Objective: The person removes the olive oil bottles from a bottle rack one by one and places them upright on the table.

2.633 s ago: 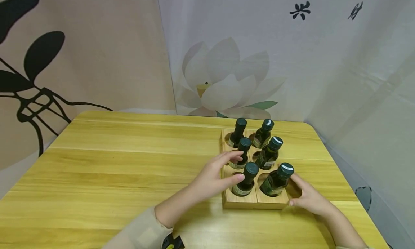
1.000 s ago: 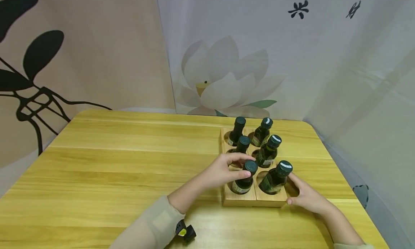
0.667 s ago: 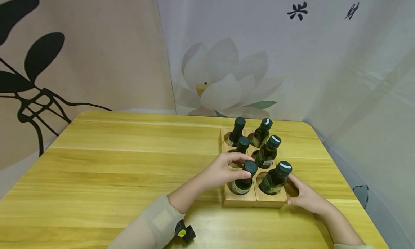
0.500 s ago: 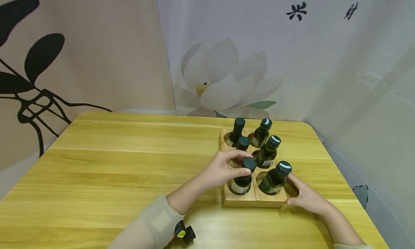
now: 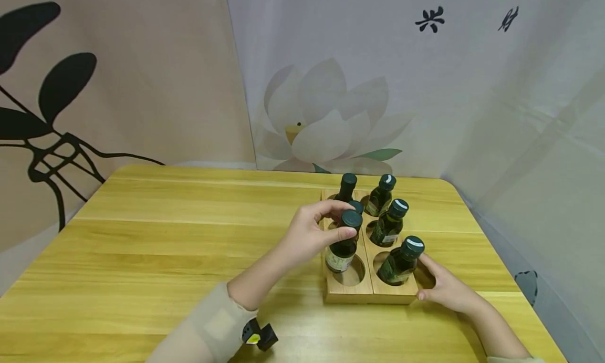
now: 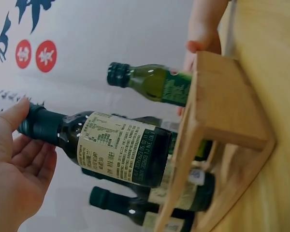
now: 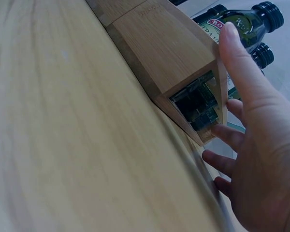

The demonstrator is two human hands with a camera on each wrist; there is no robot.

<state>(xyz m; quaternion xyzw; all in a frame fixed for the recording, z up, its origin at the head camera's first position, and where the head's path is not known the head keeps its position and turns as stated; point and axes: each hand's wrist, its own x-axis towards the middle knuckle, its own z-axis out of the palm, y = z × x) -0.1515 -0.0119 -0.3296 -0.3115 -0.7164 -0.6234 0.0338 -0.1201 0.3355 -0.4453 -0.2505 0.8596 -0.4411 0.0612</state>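
Note:
My left hand (image 5: 307, 231) pinches a dark glass bottle (image 5: 341, 252) by its green screw cap, thumb on the near side. In the left wrist view this bottle (image 6: 116, 150) shows its cream label, its base outside the wooden bottle rack (image 5: 350, 296). The rack's front left hole (image 5: 353, 275) stands empty just beneath it. My right hand (image 5: 446, 287) rests against the rack's right side, thumb near the front corner. The right wrist view shows its fingers (image 7: 229, 137) spread beside the rack's open end. A squat green bottle (image 5: 399, 266) stands in the front right hole.
Several other capped bottles stand in the rack behind, among them a green one (image 5: 388, 226) in the right column. The rack sits toward the right of the wooden table (image 5: 165, 247). A printed cloth (image 5: 331, 90) hangs behind the table.
My left hand came to the front left bottle, took it by the cap, and has raised it out of its hole, up and left. My right hand has stayed at the rack's side.

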